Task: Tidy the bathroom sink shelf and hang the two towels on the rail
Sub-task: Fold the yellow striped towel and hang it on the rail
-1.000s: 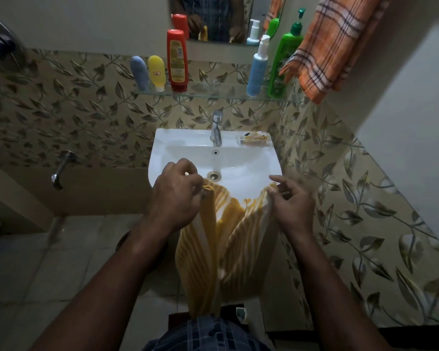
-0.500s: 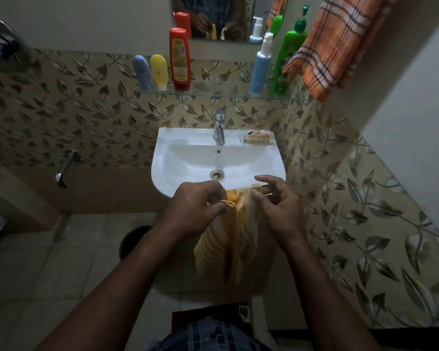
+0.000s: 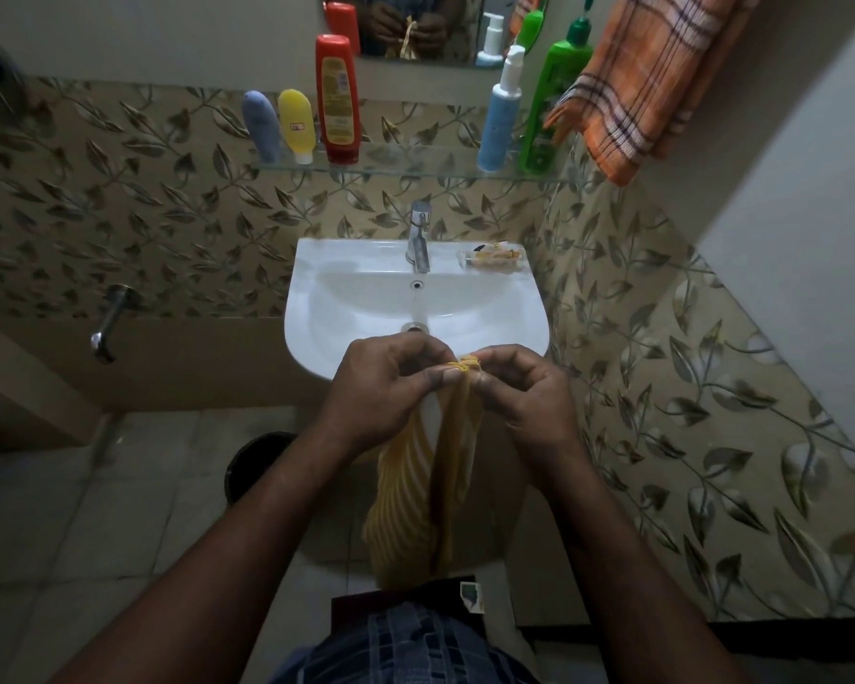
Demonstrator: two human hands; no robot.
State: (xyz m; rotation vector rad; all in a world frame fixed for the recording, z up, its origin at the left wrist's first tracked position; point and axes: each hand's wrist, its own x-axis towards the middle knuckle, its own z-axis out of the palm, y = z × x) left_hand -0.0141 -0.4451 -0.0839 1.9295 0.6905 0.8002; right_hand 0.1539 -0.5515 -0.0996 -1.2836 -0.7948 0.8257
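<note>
A yellow and white striped towel hangs folded in front of the sink, its top corners pinched together. My left hand and my right hand both grip those corners, almost touching, just before the white sink's front rim. An orange checked towel hangs at the upper right; its rail is hidden. On the glass shelf stand a grey-blue tube, a yellow tube, a red bottle, a blue pump bottle and a green pump bottle.
A chrome tap rises at the sink's back, with a small clear packet to its right. A wall spout juts out at the left. A dark bin sits on the tiled floor. The mirror is above the shelf.
My hands have come together, bringing the yellow towel's two top corners side by side, so the spread cloth now hangs narrow and folded.
</note>
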